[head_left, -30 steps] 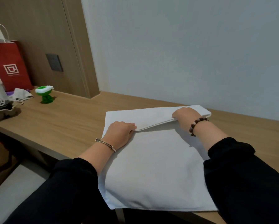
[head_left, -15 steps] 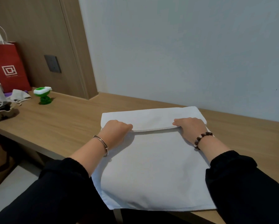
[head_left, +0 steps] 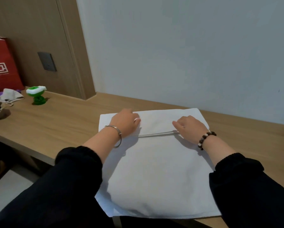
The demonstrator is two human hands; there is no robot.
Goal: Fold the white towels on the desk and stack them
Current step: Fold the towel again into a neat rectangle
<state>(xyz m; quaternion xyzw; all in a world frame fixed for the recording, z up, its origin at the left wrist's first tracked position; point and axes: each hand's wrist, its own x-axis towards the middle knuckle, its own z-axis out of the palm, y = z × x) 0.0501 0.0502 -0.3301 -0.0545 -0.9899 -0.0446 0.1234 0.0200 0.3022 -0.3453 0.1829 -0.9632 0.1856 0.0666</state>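
A person appears to be midway through an early fold of a white towel [head_left: 161,170], which lies spread on a wooden desk [head_left: 55,125] with its near edge hanging over the front. The left hand [head_left: 124,123] lies palm-down, pressing the folded-over far flap. The right hand [head_left: 191,128] sits at the flap's edge, and whether its fingers pinch the cloth cannot be told. The likely next move is smoothing the flap and folding again, edges kept square

Dim, soft light; wide-angle edge distortion.
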